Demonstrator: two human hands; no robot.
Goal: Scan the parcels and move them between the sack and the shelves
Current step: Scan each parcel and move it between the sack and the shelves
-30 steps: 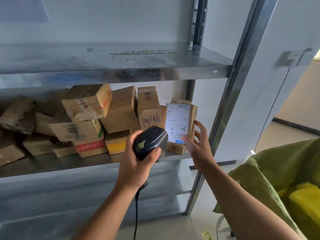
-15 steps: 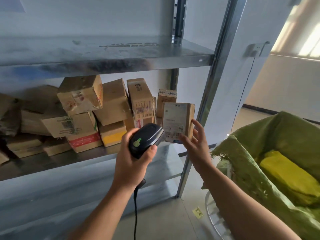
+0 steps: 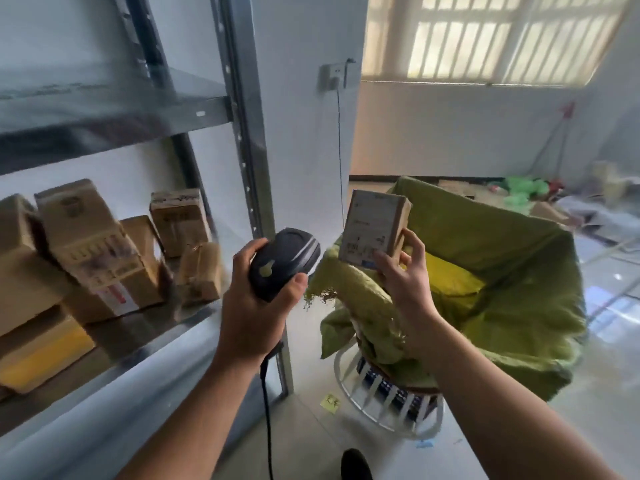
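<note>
Right hand (image 3: 405,282) grips an upright parcel (image 3: 374,230) over the near rim of the green sack (image 3: 519,265) (mouth just beyond); left hand (image 3: 256,306) clutches the scanner (image 3: 284,263) alongside.

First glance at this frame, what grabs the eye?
The right hand grips a small brown cardboard parcel with a white label at centre, before the open green woven sack at right. The left hand grips a black handheld scanner beside it. Brown cardboard boxes crowd the grey metal shelf at left.

A parcel depot: metal shelves (image 3: 114,112) stacked with cardboard parcels (image 3: 90,244).
</note>
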